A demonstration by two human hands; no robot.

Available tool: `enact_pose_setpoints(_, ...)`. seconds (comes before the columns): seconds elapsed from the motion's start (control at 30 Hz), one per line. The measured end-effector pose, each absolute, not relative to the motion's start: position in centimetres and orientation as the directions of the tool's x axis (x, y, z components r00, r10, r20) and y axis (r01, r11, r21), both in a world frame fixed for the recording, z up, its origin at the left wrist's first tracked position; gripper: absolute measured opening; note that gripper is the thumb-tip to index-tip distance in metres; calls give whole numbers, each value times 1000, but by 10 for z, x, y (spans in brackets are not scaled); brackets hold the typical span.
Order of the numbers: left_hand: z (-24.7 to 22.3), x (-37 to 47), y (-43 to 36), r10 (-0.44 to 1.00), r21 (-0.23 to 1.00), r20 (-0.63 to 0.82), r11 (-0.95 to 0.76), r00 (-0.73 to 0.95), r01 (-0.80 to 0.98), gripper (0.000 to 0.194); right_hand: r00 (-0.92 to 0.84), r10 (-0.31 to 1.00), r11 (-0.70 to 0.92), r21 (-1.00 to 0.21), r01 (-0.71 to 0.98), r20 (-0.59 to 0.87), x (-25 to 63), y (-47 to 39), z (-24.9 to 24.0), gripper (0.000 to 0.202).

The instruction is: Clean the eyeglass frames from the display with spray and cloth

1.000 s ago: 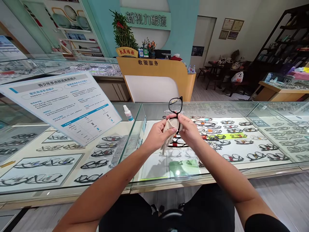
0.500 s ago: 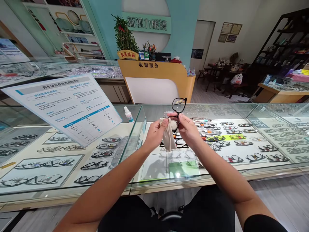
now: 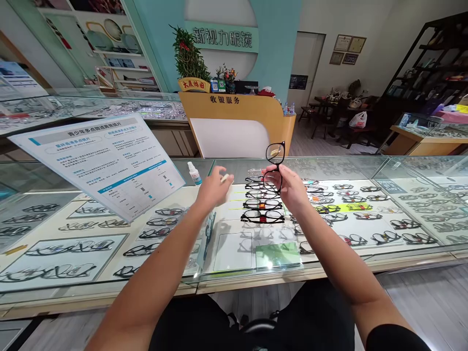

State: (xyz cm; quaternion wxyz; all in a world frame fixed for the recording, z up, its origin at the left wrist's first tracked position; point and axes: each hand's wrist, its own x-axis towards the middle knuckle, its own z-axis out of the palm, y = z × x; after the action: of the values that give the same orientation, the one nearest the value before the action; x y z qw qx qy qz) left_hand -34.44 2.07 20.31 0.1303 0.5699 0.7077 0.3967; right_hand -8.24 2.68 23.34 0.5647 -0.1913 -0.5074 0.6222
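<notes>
In my right hand [image 3: 294, 190] is a pair of black-framed eyeglasses [image 3: 277, 166], pinched near the bridge and held upright on end, one lens above the other. My left hand [image 3: 215, 189] is closed on a cream cleaning cloth [image 3: 225, 178]; only a small bit of it shows between the fingers and the rest is hidden. Just left of that hand, a small white spray bottle [image 3: 194, 173] with a blue-and-red label stands on the glass counter. Below both hands, rows of eyeglasses [image 3: 262, 216] lie inside the display case.
A large printed sheet [image 3: 106, 163] stands tilted at the left of the glass counter [image 3: 234, 278]. More frames lie in the case on both sides. Across the aisle is a yellow-and-white cashier desk [image 3: 237, 131] with a plant [image 3: 188, 56] on it.
My left hand has moved left with the cloth, away from the eyeglasses and towards the spray bottle. The cloth no longer hangs down in view. The eyeglasses have shifted slightly right.
</notes>
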Motion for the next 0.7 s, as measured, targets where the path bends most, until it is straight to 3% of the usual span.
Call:
enact_pose_setpoints(0.1, 196, -346, 23, 928, 494, 319, 10, -192, 869, 56, -391, 860, 166, -905, -392, 327, -75, 29, 237, 39)
enact_pose_setpoints(0.2, 197, -336, 17, 814, 353, 582, -261, 8, 898, 81, -505, 801, 241, -945, -223, 323, -65, 32, 242, 43)
enact_pose_setpoints(0.3, 201, -322, 7, 646, 197, 737, -486, 198, 851, 102, -589, 734, 338, -934, -116, 338, -57, 34, 247, 42)
enact_pose_setpoints(0.47, 200, -307, -4, 484, 90, 833, -598, 270, 796, 101, -713, 649, 386, -922, 9, 265, -49, 36, 253, 37)
enact_pose_setpoints(0.7, 198, -303, -4, 283, -21, 919, -658, 273, 753, 75, -756, 622, 413, -906, 97, 203, -46, 32, 255, 37)
